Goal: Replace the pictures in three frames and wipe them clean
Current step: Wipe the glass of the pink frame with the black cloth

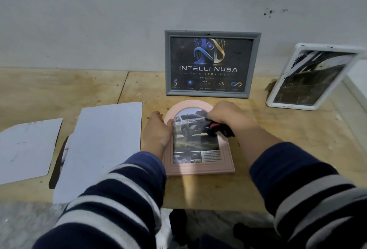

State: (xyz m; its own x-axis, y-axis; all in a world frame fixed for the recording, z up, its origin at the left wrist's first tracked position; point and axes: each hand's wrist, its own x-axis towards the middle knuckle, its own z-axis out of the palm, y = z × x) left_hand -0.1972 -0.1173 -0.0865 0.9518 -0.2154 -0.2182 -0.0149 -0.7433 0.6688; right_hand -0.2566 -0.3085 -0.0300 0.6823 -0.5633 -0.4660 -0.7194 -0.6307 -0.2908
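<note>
Pink frame (198, 166) lies flat on the surface (278, 149) w/ truck pic in; our left hand (156, 131) lies open against its left edge to pin it while right hand (226, 117) grips dark cloth (220, 129), wiping glass.

a bare workshop: rough plywood bench (258, 179) against scuffed wall (99, 20).
</note>
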